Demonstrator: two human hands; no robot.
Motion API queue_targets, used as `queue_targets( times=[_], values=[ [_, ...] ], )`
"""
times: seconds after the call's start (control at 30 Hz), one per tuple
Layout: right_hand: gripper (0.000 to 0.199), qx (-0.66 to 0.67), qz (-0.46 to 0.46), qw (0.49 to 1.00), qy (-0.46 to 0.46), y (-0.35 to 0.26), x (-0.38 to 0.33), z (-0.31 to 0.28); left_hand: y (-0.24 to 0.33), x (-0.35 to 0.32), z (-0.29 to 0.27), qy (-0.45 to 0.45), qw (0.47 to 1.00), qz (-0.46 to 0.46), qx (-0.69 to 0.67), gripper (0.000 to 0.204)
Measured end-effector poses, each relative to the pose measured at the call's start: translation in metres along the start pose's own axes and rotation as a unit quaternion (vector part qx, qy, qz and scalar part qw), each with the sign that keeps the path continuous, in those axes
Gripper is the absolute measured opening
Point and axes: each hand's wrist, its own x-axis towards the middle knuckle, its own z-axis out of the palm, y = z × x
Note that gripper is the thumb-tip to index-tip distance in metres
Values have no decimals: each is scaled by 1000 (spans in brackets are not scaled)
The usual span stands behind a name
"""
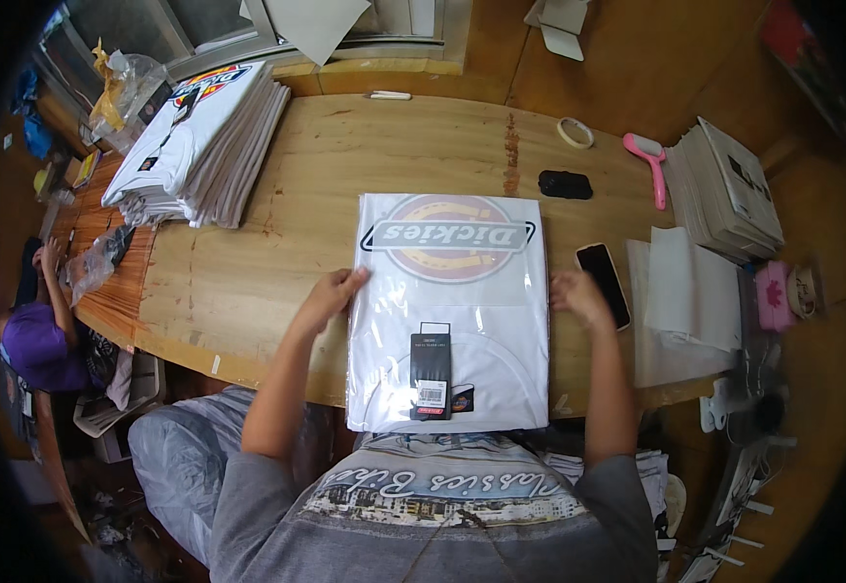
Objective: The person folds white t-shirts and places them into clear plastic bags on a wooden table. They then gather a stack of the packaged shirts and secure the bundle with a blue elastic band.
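Observation:
A folded white T-shirt in a clear plastic bag [452, 306] lies in front of me, overhanging the table's near edge. It bears a large upside-down printed emblem and a black hang tag [431, 374]. At its left edge, my left hand [328, 299] has its fingers drawn together on the plastic. My right hand [581, 297] is beside the right edge with bent fingers. Those fingertips are slightly blurred, and I cannot tell whether they grip the plastic. A dark-screened phone [606, 285] lies just right of that hand.
Folded white T-shirts are stacked [200, 146] at the far left. Along the right are a pink lint roller [649, 167], a tape ring [575, 133], a small black object [565, 185], clear bags [695, 301] and a pile of flat packages [719, 185]. Another person in purple [42, 340] sits far left.

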Motion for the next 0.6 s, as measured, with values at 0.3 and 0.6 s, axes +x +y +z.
queue_targets(
  times=[0.3, 0.6],
  values=[
    [25, 400, 50, 904, -144, -13, -29, 34, -4, -11, 2, 12, 996, -38, -76, 46],
    [34, 319, -56, 944, -56, -13, -20, 59, -8, -8, -8, -4, 981, -23, -192, 55]
  ],
)
